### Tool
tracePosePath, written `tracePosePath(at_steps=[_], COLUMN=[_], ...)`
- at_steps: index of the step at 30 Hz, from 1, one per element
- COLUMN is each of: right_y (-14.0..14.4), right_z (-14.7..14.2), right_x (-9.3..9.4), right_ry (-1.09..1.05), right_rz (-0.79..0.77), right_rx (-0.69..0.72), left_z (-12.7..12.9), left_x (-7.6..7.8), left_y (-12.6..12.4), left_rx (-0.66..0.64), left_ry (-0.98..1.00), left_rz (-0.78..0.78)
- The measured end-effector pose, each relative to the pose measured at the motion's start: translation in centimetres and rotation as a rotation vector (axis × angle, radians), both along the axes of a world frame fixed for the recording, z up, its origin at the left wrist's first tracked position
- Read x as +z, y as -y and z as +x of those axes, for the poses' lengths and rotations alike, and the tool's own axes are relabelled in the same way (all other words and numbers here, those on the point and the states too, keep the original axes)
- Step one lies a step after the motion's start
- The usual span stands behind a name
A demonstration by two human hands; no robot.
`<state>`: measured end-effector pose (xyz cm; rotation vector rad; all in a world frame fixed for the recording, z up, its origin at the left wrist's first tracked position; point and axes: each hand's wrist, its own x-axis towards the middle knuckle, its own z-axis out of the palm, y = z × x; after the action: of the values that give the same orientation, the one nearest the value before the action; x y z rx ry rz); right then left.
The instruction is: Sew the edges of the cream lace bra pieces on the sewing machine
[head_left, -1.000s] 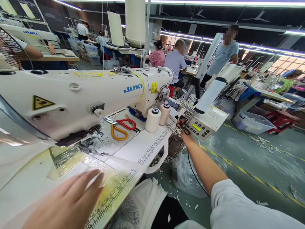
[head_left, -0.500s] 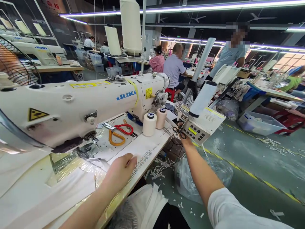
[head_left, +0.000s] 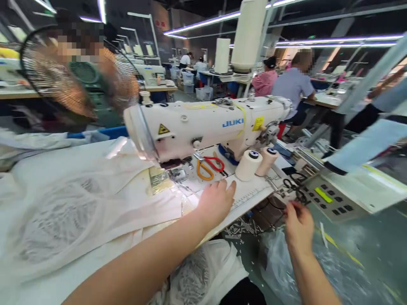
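My left hand (head_left: 216, 203) rests on the table edge over the printed ruler (head_left: 246, 198), palm down with its fingers stretched out and nothing held. Just beyond it stand a white thread cone (head_left: 249, 167) and a pinkish thread cone (head_left: 266, 163). Scissors (head_left: 206, 168) with red and orange handles lie on the bed of the white sewing machine (head_left: 203, 125). Off the right end of the table, my right hand (head_left: 299, 222) has thumb and fingers pressed together below black cables (head_left: 294, 186), beside a grey control box (head_left: 330, 199). What its fingertips hold is too small to make out.
White fabric (head_left: 76, 212) covers the table on the left. More white cloth (head_left: 203, 271) lies over my lap. A clear plastic bag (head_left: 280, 254) sits below my right hand. A large fan (head_left: 85, 80) and several people are in the background.
My view has swung left, bringing in the fan and the fabric. My right hand has drawn back from behind the control box. My left hand stays by the ruler, fingers now more extended.
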<state>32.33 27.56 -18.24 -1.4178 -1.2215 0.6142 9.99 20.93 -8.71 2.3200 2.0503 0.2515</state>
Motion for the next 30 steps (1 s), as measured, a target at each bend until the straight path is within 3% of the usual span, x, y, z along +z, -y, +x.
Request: tracePosePath(at_steps=[2, 3, 5, 10, 14, 19, 25, 30], right_y=[2.3, 3.3, 4.7, 6.6, 7.3, 7.5, 7.8, 7.9], right_z=[0.0, -0.3, -1.5, -8.7, -15.3, -18.8, -18.1, -18.0], right_x=[-0.4, -0.3, 0.6, 5.1, 6.9, 6.6, 6.5, 6.2], right_ry=[0.058, 0.142, 0.234, 0.409, 0.605, 0.885, 0.927, 0.873], right_rz=[-0.070, -0.071, 0.058, 0.517, 0.615, 0.556, 0.455, 0.473], right_rx=[0.120, 0.245, 0.521, 1.109, 1.453, 1.518, 1.551, 1.548], left_z=[-1.3, -2.3, -4.8, -11.8, -13.7, -13.2, -13.0, -13.3], left_x=[0.3, 0.4, 0.6, 1.1, 0.4, -1.1, -0.7, -0.9], left_y=[2.1, 3.4, 6.2, 10.9, 12.4, 11.7, 9.6, 8.7], left_rx=[-0.085, -0.125, -0.132, 0.223, 0.232, 0.174, 0.178, 0.176], left_ry=[-0.083, -0.130, -0.216, -0.240, -0.169, -0.187, -0.205, -0.188], left_rz=[0.091, 0.129, 0.159, 0.051, 0.010, 0.024, -0.076, -0.052])
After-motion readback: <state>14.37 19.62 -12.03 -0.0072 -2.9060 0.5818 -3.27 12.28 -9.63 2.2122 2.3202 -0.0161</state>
